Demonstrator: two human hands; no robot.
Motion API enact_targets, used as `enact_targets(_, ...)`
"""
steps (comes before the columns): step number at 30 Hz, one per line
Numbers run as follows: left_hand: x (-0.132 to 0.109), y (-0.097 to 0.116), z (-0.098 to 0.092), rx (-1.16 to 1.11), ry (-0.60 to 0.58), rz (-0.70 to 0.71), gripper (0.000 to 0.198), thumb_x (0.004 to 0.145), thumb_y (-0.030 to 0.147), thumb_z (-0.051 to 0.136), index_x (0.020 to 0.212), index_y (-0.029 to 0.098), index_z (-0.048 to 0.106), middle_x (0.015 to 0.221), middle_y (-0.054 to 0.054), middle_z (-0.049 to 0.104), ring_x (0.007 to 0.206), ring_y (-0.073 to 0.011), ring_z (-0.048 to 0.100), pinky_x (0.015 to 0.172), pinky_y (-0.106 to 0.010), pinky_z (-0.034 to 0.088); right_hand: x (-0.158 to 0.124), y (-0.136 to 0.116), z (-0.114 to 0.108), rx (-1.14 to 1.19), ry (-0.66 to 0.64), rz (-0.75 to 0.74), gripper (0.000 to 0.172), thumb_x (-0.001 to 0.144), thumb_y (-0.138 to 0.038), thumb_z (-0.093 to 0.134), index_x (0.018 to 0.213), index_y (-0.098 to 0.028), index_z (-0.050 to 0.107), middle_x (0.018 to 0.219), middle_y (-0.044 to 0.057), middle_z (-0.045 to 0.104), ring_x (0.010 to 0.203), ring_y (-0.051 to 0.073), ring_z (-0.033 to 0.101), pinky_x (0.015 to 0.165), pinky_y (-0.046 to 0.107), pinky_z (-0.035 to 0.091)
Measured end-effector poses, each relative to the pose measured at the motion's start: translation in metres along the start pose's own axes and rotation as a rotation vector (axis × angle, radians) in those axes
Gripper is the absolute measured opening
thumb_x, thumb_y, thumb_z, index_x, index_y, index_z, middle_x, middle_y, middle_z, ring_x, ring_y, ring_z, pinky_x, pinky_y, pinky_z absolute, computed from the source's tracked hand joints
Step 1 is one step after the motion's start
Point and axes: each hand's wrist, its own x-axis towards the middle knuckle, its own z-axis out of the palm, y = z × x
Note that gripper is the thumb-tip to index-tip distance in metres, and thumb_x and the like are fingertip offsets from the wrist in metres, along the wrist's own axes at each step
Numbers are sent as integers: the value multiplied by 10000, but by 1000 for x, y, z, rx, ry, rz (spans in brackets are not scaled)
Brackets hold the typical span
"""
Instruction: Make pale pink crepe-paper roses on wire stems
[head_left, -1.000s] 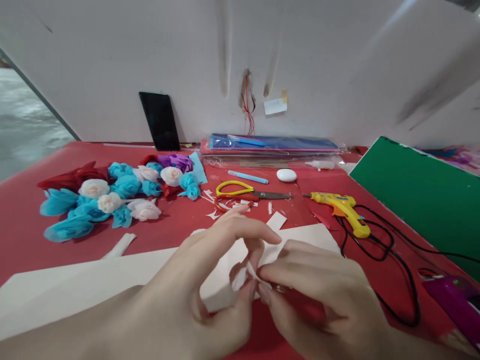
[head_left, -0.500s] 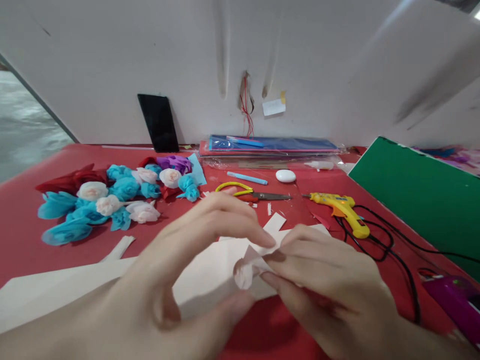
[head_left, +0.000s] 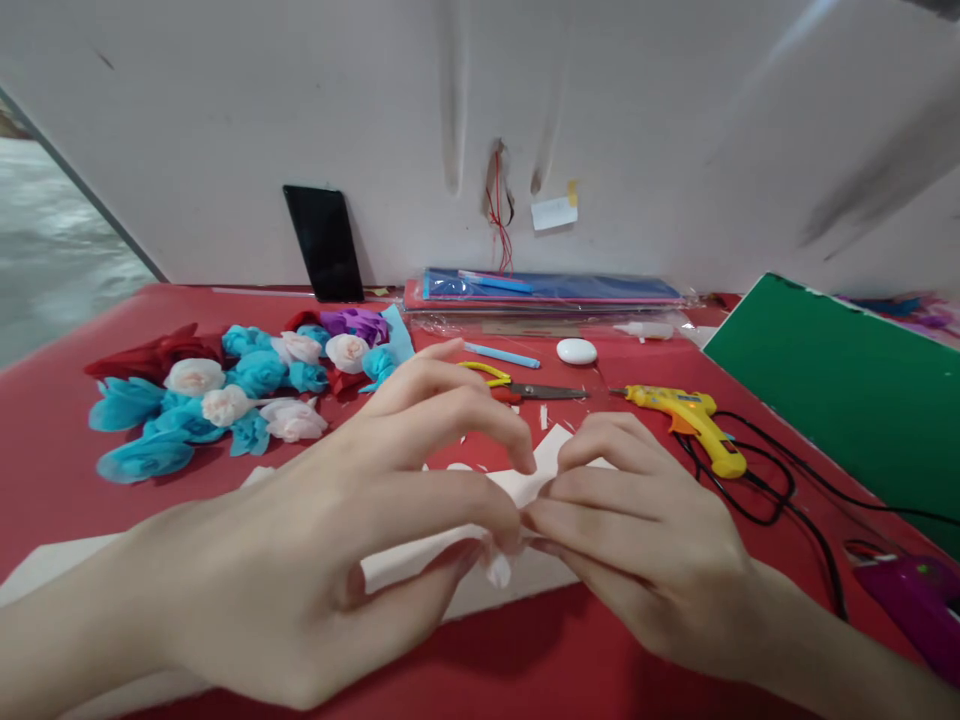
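Observation:
Low in the middle of the view, my left hand (head_left: 322, 550) and my right hand (head_left: 645, 550) meet fingertip to fingertip. Both pinch a small rolled piece of pale pink paper (head_left: 497, 568) between them, held just above a large cream paper sheet (head_left: 420, 570) lying on the red table (head_left: 45, 450). Most of the rolled piece is hidden by my fingers.
A pile of blue, white, red and purple paper flowers (head_left: 225, 395) lies at the left. Behind my hands are scissors (head_left: 525, 388), a blue pen (head_left: 501, 354), a white oval object (head_left: 576, 351) and a yellow glue gun (head_left: 690, 418) with black cord. A green board (head_left: 847, 385) lies at the right.
My hands have risen and closed tighter together. The rolled paper piece, plainly visible half a second ago, is now mostly covered by my fingers.

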Motion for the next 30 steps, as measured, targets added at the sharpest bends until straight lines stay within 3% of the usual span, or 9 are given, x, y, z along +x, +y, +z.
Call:
enact_targets(5, 1, -2, -3, -47, -144, 2, 267, 946, 158, 590, 931, 315, 806, 1123, -30, 759, 1102, -256, 650, 1033, -276, 494, 0, 0, -3, 144, -98, 29, 247, 1052, -44, 576, 938, -142, 772, 804, -5, 789, 838, 176, 600, 841, 334, 537)
enact_targets(9, 0, -4, -6, -131, -219, -6, 265, 955, 165, 561, 897, 308, 777, 1101, -30, 766, 1124, -264, 661, 1033, -299, 520, 0, 4, -3, 236, -174, 37, 270, 1048, -31, 588, 935, -157, 798, 759, -4, 749, 842, 151, 604, 812, 260, 554)
enact_targets(14, 1, -4, -9, -60, -321, 45, 296, 904, 61, 572, 991, 309, 708, 1196, 36, 733, 1222, -182, 629, 1118, -262, 503, -1, 13, 2, 513, -201, 147, 197, 1038, -134, 669, 915, -147, 822, 786, 33, 773, 865, 162, 595, 763, 258, 552)
enact_targets(17, 2, -4, -7, -57, -315, 63, 296, 896, 40, 568, 973, 300, 687, 1188, 47, 712, 1210, -143, 631, 1126, -240, 505, -3, 18, 7, 666, -213, 224, 160, 1011, -193, 724, 925, -127, 842, 805, 60, 795, 896, 180, 601, 840, 294, 567)
enact_targets(21, 1, -4, -4, -72, -256, 41, 270, 927, 64, 528, 975, 289, 670, 1170, 12, 710, 1201, -165, 656, 1128, -292, 527, -6, 21, 10, 765, -209, 273, 244, 1031, -271, 702, 890, -126, 839, 806, 65, 816, 832, 165, 596, 857, 305, 578)
enact_targets(25, -2, -5, -4, 1, -246, 12, 193, 971, 128, 511, 1006, 276, 630, 1337, -33, 657, 1292, -185, 621, 1055, -260, 572, -7, 21, 10, 736, -175, 297, 297, 1040, -328, 687, 884, -126, 840, 772, 58, 804, 841, 160, 573, 814, 277, 569)
enact_targets(30, -2, -6, -5, -22, -245, -5, 240, 986, 116, 472, 1019, 294, 629, 1294, 20, 648, 1247, -112, 628, 1079, -170, 516, 0, 18, 7, 645, -138, 213, 205, 1018, -208, 722, 869, -113, 825, 755, 44, 800, 785, 147, 572, 803, 269, 571)
